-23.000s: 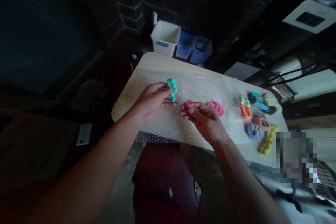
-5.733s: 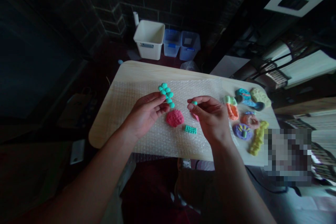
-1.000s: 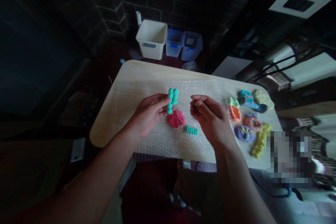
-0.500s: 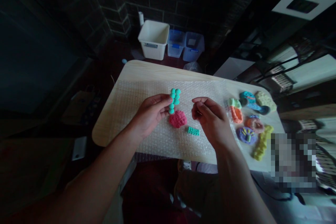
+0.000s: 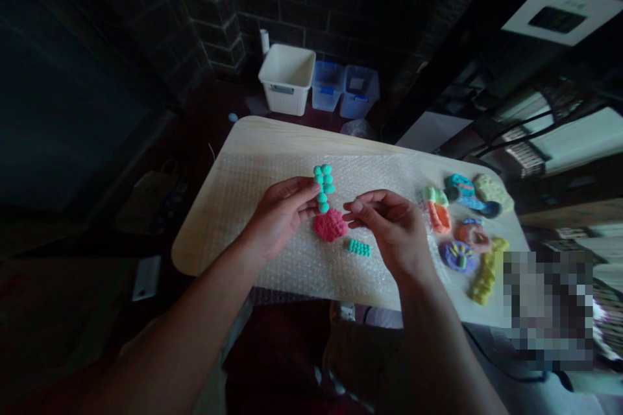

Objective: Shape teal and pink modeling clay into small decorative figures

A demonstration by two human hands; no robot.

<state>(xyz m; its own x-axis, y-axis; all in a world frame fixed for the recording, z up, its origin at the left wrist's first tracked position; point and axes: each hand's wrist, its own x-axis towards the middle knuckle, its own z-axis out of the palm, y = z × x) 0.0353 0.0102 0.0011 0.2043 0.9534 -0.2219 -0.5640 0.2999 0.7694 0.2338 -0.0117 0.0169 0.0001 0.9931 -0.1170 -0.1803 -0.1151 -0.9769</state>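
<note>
Between thumb and fingers, my left hand [image 5: 282, 214] pinches a cluster of joined turquoise clay balls [image 5: 323, 180], held upright over the table in two uneven columns. My right hand [image 5: 392, 224] is a little to the right of it, thumb and index pressed together; whether something small is between them I cannot make out. Beneath the cluster lies a lumpy pinkish-red clay mass [image 5: 329, 225] on bubble wrap [image 5: 272, 253]. A small block of turquoise balls in rows [image 5: 359, 247] rests on the wrap, below my right fingertips.
Several coloured clay pieces sit at the table's right end, among them a purple disc [image 5: 458, 256], an orange and green piece [image 5: 439, 215] and a yellow strip [image 5: 488, 272]. Beyond the wooden table [image 5: 257, 133] stand a white bin [image 5: 287, 98] and two blue-clear boxes [image 5: 357, 104].
My right hand has moved left and slightly down, closer to the turquoise cluster. In my left hand the cluster has turned a little, its lower end shifting right.
</note>
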